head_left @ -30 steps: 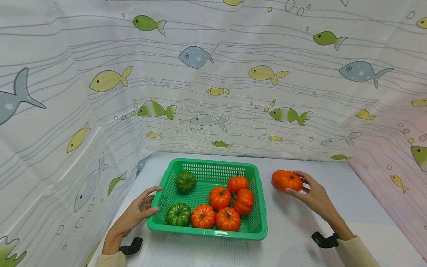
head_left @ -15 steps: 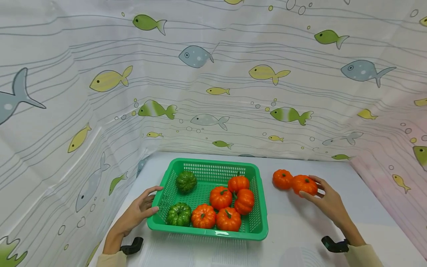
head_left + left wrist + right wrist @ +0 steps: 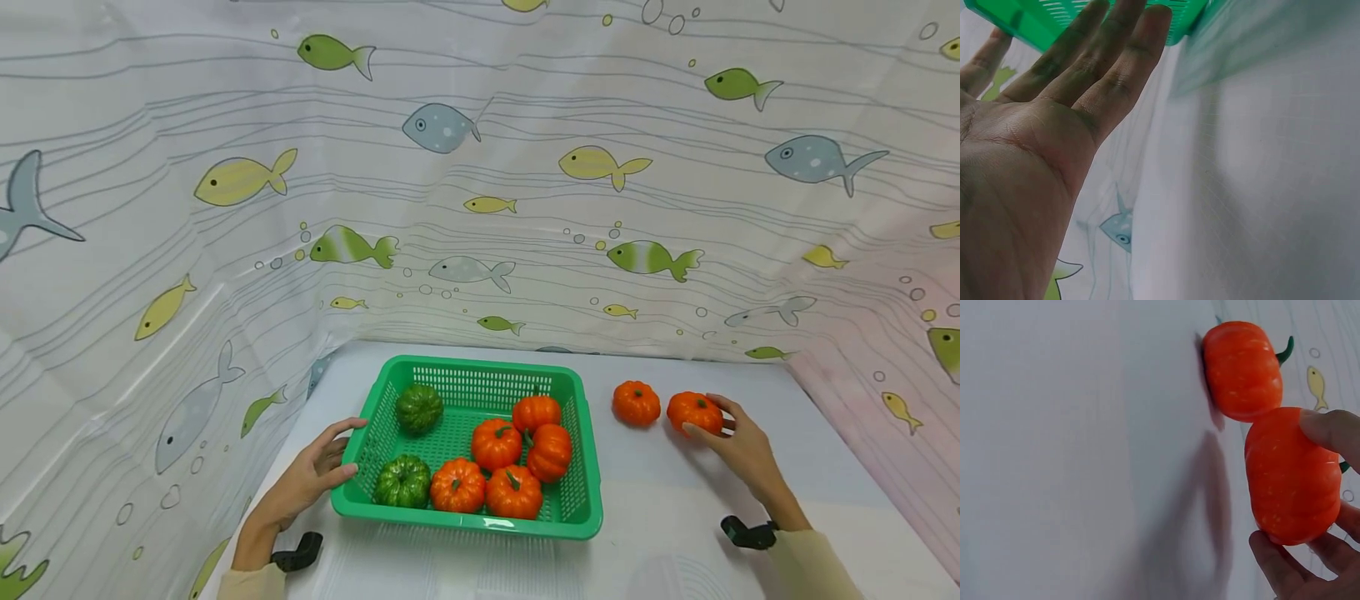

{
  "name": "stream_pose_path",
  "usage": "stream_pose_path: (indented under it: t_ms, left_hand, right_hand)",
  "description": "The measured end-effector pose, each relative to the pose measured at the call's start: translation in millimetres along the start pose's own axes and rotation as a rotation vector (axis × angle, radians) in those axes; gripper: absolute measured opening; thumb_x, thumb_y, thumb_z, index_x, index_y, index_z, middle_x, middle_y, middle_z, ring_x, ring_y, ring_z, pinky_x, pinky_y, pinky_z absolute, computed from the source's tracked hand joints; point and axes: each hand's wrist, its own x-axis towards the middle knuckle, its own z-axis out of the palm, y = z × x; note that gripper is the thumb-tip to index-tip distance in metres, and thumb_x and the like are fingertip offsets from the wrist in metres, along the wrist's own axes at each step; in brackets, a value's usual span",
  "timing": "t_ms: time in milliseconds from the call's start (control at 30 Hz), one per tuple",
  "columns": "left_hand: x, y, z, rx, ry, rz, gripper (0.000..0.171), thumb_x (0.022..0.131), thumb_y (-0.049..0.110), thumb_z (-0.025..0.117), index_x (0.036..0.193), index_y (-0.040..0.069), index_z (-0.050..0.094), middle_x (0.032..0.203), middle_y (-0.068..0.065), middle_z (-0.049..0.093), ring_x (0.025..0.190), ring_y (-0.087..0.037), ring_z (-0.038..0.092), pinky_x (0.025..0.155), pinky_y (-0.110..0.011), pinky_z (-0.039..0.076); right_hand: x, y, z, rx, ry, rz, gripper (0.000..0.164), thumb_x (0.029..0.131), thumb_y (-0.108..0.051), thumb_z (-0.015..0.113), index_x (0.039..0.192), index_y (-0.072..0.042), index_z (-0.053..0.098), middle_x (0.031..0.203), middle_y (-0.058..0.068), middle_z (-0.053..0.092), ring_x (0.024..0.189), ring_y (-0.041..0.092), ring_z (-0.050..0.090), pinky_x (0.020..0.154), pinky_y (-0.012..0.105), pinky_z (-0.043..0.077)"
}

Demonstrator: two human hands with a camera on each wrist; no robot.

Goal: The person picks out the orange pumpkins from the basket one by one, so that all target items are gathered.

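Note:
My right hand [image 3: 738, 450] holds a small orange pumpkin [image 3: 692, 410] between thumb and fingers at the right of the white table. In the right wrist view a shadow lies below this pumpkin [image 3: 1291, 481], and whether it touches the table cannot be told. To its left another orange pumpkin [image 3: 637, 403] sits on the table. My left hand [image 3: 307, 479] rests at the left side of a green plastic basket [image 3: 453, 432], its fingers extended against the wall. Inside the basket lie two green pumpkins [image 3: 403, 482] and several orange ones [image 3: 513, 492].
White sheeting [image 3: 525, 233] printed with fish rises behind the table and along both sides. A dark wrist camera [image 3: 748, 532] is strapped to the right wrist, and a similar one [image 3: 298, 552] to the left.
My right hand has moved right with its pumpkin, away from beside the other orange pumpkin, so a gap now shows between them. The left hand and basket stay put.

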Motion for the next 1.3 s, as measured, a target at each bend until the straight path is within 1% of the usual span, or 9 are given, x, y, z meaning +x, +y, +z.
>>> stream_pose_path:
  t_ms: [67, 133, 633, 767, 833, 900, 967, 1133, 1300]
  left_hand:
    - [-0.1, -0.1, 0.0, -0.002, 0.000, -0.002, 0.063, 0.105, 0.005, 0.057, 0.161, 0.019, 0.032, 0.166, -0.022, 0.019, 0.147, -0.051, 0.026, 0.098, -0.028, 0.049]
    - [-0.1, 0.0, 0.1, -0.003, 0.001, -0.006, 0.063, 0.105, 0.006, 0.057, 0.161, 0.019, 0.032, 0.167, -0.021, 0.018, 0.147, -0.055, 0.022, 0.098, -0.028, 0.049]
    - [1.2, 1.8, 0.6, 0.002, 0.000, -0.003, 0.063, 0.105, 0.005, 0.057, 0.161, 0.019, 0.032, 0.166, -0.023, 0.017, 0.147, -0.055, 0.023, 0.098, -0.033, 0.050]
    - [0.7, 1.9, 1.3, 0.005, 0.007, -0.010, 0.063, 0.105, 0.006, 0.057, 0.161, 0.019, 0.033, 0.166, -0.023, 0.018, 0.147, -0.055, 0.023, 0.103, -0.049, 0.049]
    - [0.4, 1.6, 1.4, 0.008, 0.008, -0.012, 0.062, 0.105, 0.006, 0.056, 0.161, 0.020, 0.033, 0.167, -0.022, 0.018, 0.147, -0.055, 0.022, 0.104, -0.061, 0.044]
    - [-0.1, 1.5, 1.3, 0.010, 0.012, -0.013, 0.062, 0.105, 0.006, 0.056, 0.161, 0.020, 0.033, 0.167, -0.022, 0.018, 0.148, -0.055, 0.021, 0.104, -0.067, 0.041]
    - [-0.3, 2.0, 1.6, 0.014, 0.013, -0.014, 0.062, 0.105, 0.006, 0.056, 0.161, 0.020, 0.033, 0.167, -0.022, 0.018, 0.148, -0.055, 0.022, 0.104, -0.062, 0.044]
    - [-0.5, 3.2, 2.1, 0.005, 0.014, -0.017, 0.063, 0.105, 0.006, 0.057, 0.161, 0.020, 0.032, 0.166, -0.022, 0.018, 0.147, -0.054, 0.022, 0.098, -0.035, 0.051]
    - [-0.2, 1.8, 1.1, 0.001, 0.009, -0.020, 0.062, 0.105, 0.006, 0.056, 0.161, 0.020, 0.032, 0.167, -0.021, 0.017, 0.148, -0.054, 0.021, 0.098, -0.032, 0.050]
  right_hand:
    - [5, 2, 2, -0.007, -0.003, 0.002, 0.101, 0.094, -0.060, 0.069, 0.162, -0.002, 0.022, 0.156, 0.037, 0.028, 0.133, 0.057, 0.039, 0.101, 0.071, 0.041]
    - [9, 3, 4, -0.016, -0.002, 0.006, 0.102, 0.093, -0.061, 0.069, 0.162, -0.002, 0.022, 0.156, 0.037, 0.028, 0.133, 0.057, 0.039, 0.102, 0.071, 0.041]
    - [26, 5, 12, -0.031, -0.045, 0.059, 0.108, 0.093, -0.063, 0.067, 0.163, 0.000, 0.014, 0.158, 0.040, 0.021, 0.137, 0.060, 0.031, 0.108, 0.072, 0.033]
    - [28, 6, 11, -0.036, -0.067, 0.054, 0.109, 0.093, -0.063, 0.067, 0.163, -0.001, 0.012, 0.160, 0.038, 0.017, 0.137, 0.059, 0.030, 0.107, 0.073, 0.032]
    - [30, 5, 9, -0.042, -0.082, 0.040, 0.109, 0.093, -0.062, 0.068, 0.164, -0.002, 0.011, 0.161, 0.037, 0.015, 0.137, 0.060, 0.030, 0.106, 0.074, 0.032]
    - [31, 3, 7, -0.054, -0.091, 0.020, 0.109, 0.093, -0.062, 0.068, 0.164, -0.002, 0.010, 0.161, 0.037, 0.015, 0.137, 0.060, 0.030, 0.105, 0.076, 0.033]
    - [32, -2, 3, -0.076, -0.083, -0.008, 0.106, 0.094, -0.061, 0.068, 0.163, -0.001, 0.013, 0.161, 0.037, 0.017, 0.135, 0.061, 0.031, 0.102, 0.076, 0.035]
    - [31, -18, -4, -0.131, -0.025, -0.056, 0.096, 0.097, -0.056, 0.066, 0.160, 0.002, 0.023, 0.155, 0.041, 0.024, 0.130, 0.063, 0.037, 0.098, 0.075, 0.040]
    - [28, -39, -6, -0.133, 0.004, -0.083, 0.088, 0.099, -0.050, 0.067, 0.159, 0.002, 0.027, 0.154, 0.039, 0.029, 0.129, 0.062, 0.040, 0.096, 0.074, 0.043]
